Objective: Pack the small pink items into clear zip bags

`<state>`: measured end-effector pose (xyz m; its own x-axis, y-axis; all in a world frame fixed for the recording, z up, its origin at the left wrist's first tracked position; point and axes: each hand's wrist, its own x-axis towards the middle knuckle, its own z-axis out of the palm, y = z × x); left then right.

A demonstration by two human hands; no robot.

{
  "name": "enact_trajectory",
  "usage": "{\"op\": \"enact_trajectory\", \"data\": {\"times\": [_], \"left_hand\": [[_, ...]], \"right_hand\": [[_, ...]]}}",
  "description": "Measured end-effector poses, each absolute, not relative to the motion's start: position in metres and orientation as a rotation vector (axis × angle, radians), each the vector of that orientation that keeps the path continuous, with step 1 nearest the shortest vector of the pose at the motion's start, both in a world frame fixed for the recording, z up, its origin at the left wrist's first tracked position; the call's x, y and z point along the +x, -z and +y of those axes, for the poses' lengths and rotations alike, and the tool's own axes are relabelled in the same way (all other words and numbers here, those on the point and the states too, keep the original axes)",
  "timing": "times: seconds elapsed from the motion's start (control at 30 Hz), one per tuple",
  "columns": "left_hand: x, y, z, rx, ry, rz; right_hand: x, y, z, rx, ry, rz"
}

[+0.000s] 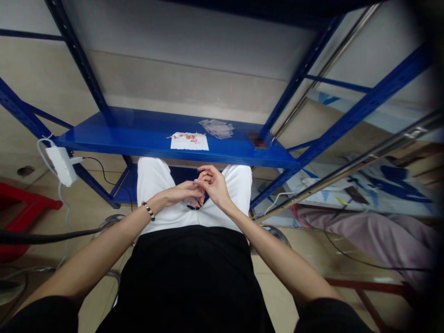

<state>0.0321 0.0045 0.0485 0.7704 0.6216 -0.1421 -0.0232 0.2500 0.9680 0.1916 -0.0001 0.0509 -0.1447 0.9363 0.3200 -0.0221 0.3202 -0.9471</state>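
Observation:
Over my lap, both hands meet just in front of the shelf edge. My left hand (187, 192), with a beaded bracelet (148, 211) at its wrist, has its fingers curled around what looks like a small clear plastic bag (190, 202), mostly hidden by the fingers. Touching it from the other side is my right hand (213, 185), thumb and fingers pinched together; what lies between them is too small to make out. Beyond them, on the blue shelf (138, 138), a white paper sheet (187, 145) bears several small pinkish-brown pieces. Behind it lies a pile of clear plastic bags (218, 128).
A blurred dark object (258, 140) lies at the shelf's right end. Blue uprights (289, 92) frame the shelf. A white power strip (62, 165) hangs at the left, above a red stool (26, 208). At the right, a metal rail (347, 173) runs past another person's clothed leg (364, 231).

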Motion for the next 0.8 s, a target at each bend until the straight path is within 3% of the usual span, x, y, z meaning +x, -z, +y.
{"op": "enact_trajectory", "data": {"times": [0.27,0.47,0.8], "left_hand": [[0.035,-0.042,-0.015,1.063,-0.548,0.499],[0.04,-0.043,-0.005,1.12,-0.642,0.591],[0.044,-0.042,-0.017,1.328,-0.693,0.669]], "right_hand": [[0.191,-0.056,-0.017,-0.956,-0.908,-1.516],[0.193,-0.062,-0.011,-0.959,-0.932,-1.512],[0.192,-0.063,-0.033,-0.905,-0.681,-1.795]]}}
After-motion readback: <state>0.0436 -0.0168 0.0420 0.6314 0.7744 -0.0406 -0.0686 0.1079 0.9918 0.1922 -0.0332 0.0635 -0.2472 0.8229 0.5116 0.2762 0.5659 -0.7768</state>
